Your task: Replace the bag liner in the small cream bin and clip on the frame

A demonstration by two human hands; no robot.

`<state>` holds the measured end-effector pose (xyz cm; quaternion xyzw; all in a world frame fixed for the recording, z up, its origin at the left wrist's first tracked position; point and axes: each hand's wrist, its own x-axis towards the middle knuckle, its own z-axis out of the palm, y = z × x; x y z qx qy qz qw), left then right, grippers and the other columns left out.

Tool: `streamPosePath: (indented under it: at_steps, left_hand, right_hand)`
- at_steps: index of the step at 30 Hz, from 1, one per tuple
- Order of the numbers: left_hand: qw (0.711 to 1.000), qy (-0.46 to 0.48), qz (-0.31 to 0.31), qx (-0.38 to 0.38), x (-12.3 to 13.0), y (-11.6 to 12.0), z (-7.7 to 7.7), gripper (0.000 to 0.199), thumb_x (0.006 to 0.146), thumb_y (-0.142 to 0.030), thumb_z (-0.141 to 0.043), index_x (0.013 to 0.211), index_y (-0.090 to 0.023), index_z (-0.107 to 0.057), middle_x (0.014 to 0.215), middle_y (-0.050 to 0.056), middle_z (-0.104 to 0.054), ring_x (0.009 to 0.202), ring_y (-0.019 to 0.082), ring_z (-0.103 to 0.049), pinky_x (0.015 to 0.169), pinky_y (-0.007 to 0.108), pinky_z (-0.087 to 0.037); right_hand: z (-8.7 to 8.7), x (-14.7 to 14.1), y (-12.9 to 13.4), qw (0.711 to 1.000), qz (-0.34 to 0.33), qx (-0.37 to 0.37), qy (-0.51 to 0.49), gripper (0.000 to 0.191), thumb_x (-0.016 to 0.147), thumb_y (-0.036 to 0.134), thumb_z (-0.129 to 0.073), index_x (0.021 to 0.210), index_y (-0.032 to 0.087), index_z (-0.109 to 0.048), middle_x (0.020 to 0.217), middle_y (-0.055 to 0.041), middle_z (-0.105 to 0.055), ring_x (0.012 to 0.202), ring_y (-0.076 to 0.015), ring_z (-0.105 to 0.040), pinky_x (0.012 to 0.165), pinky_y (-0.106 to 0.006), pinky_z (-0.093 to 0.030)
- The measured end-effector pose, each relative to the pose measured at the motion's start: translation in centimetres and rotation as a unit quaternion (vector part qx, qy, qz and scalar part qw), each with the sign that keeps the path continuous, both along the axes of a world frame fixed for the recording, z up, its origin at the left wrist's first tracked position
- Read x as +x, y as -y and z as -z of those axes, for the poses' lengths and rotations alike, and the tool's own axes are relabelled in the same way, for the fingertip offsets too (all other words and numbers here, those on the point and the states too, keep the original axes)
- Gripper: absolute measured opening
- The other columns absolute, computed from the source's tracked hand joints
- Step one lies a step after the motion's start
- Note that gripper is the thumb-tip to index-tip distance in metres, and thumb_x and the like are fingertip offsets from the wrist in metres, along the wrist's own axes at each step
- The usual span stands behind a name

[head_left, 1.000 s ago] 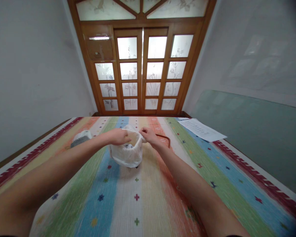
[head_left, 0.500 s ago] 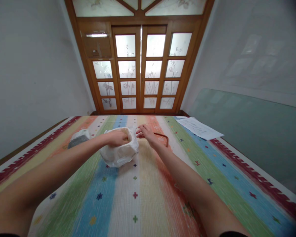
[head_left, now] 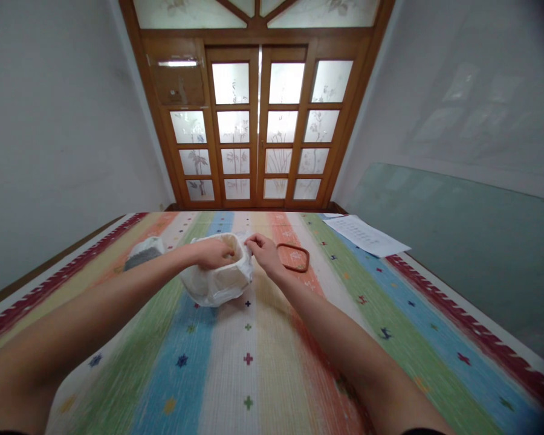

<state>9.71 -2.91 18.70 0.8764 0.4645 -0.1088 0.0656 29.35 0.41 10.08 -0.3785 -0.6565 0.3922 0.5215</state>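
Note:
A small white bin [head_left: 213, 284] with a thin plastic bag [head_left: 243, 266] over its rim stands on the striped cloth, its mouth tilted up. My left hand [head_left: 214, 252] reaches over the left rim into the mouth, its fingers curled. Whatever they grip, if anything, is hidden. At the right rim my right hand [head_left: 262, 251] is closed in a pinch on the edge of the plastic bag. Just right of that hand, a brown rounded-rectangular ring [head_left: 307, 258] lies flat on the cloth.
A grey and white bundle [head_left: 145, 251] lies left of the bin, partly behind my left forearm. Printed paper sheets [head_left: 367, 235] rest at the table's far right. The striped tablecloth [head_left: 226, 374] covers the table. Wooden glazed doors [head_left: 258, 127] stand beyond its far edge.
My right hand has moved slightly left to the bin's rim, and its spread fingers have closed on the plastic bag. More of the brown ring shows. My left hand stays inside the bin.

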Motion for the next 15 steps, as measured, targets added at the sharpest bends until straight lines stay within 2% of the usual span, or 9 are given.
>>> streamPosePath:
  at_steps: [2,5,7,9,11,13,15]
  left_hand:
    - [1.0,-0.007,-0.01,-0.011,-0.3,0.4,-0.8,0.043,0.098,-0.044,-0.049,0.119,-0.019,-0.077,0.118,0.012,-0.078,0.101,0.027,-0.07,0.088,0.034,-0.051]
    - [0.999,-0.005,-0.037,-0.001,-0.7,0.8,-1.8,0.044,0.099,-0.048,-0.048,0.118,-0.02,-0.077,0.115,0.011,-0.078,0.096,0.026,-0.071,0.086,0.034,-0.051]
    - [0.998,-0.017,-0.057,0.006,-0.8,0.9,-1.9,0.047,0.1,-0.051,-0.047,0.117,-0.02,-0.077,0.114,0.012,-0.078,0.095,0.027,-0.071,0.086,0.034,-0.052]
    - [0.998,-0.029,-0.062,0.0,-0.8,0.7,-1.5,0.047,0.1,-0.05,-0.046,0.12,-0.02,-0.076,0.118,0.012,-0.078,0.1,0.028,-0.072,0.088,0.035,-0.052]
    - [0.998,-0.036,-0.055,-0.005,-0.8,0.5,-0.6,0.049,0.1,-0.05,-0.047,0.131,-0.022,-0.072,0.129,0.012,-0.075,0.11,0.029,-0.071,0.093,0.036,-0.052]
    - [0.998,-0.042,-0.053,-0.002,-0.8,0.4,0.2,0.054,0.099,-0.052,-0.048,0.142,-0.024,-0.065,0.14,0.014,-0.07,0.12,0.031,-0.069,0.098,0.038,-0.051]
    - [0.998,-0.051,-0.047,0.007,-0.6,0.3,0.7,0.057,0.099,-0.054,-0.048,0.145,-0.023,-0.063,0.141,0.016,-0.069,0.123,0.033,-0.067,0.099,0.04,-0.051]
  right_hand:
    - [0.3,0.4,0.1,0.999,-0.016,-0.043,-0.009,0.015,0.079,0.033,-0.06,0.07,0.021,-0.062,0.066,0.002,-0.061,0.066,-0.0152,-0.057,0.062,-0.026,-0.044]
    - [0.8,0.9,0.3,0.988,-0.105,-0.111,0.011,0.019,0.08,0.035,-0.06,0.067,0.021,-0.06,0.061,0.0021,-0.059,0.06,-0.014,-0.055,0.058,-0.025,-0.042]
    - [1.2,1.0,0.4,0.975,-0.165,-0.141,0.048,0.023,0.082,0.037,-0.058,0.065,0.021,-0.06,0.059,0.0022,-0.057,0.056,-0.0135,-0.053,0.057,-0.025,-0.041]
    - [1.6,0.9,0.1,0.971,-0.183,-0.128,0.087,0.024,0.083,0.036,-0.056,0.064,0.021,-0.059,0.059,0.0023,-0.056,0.057,-0.0133,-0.052,0.058,-0.025,-0.04]
    - [1.6,0.9,-0.5,0.98,-0.145,-0.078,0.115,0.024,0.085,0.036,-0.056,0.066,0.02,-0.059,0.064,0.002,-0.058,0.063,-0.0141,-0.054,0.061,-0.026,-0.04]
    - [1.3,0.9,-1.2,0.989,-0.064,-0.027,0.128,0.024,0.088,0.037,-0.056,0.071,0.021,-0.058,0.07,0.0011,-0.061,0.069,-0.0157,-0.056,0.066,-0.027,-0.042]
    - [0.7,1.1,-1.9,0.991,0.024,0.02,0.128,0.021,0.092,0.038,-0.055,0.08,0.022,-0.059,0.082,-0.0015,-0.066,0.078,-0.0185,-0.061,0.073,-0.03,-0.045]
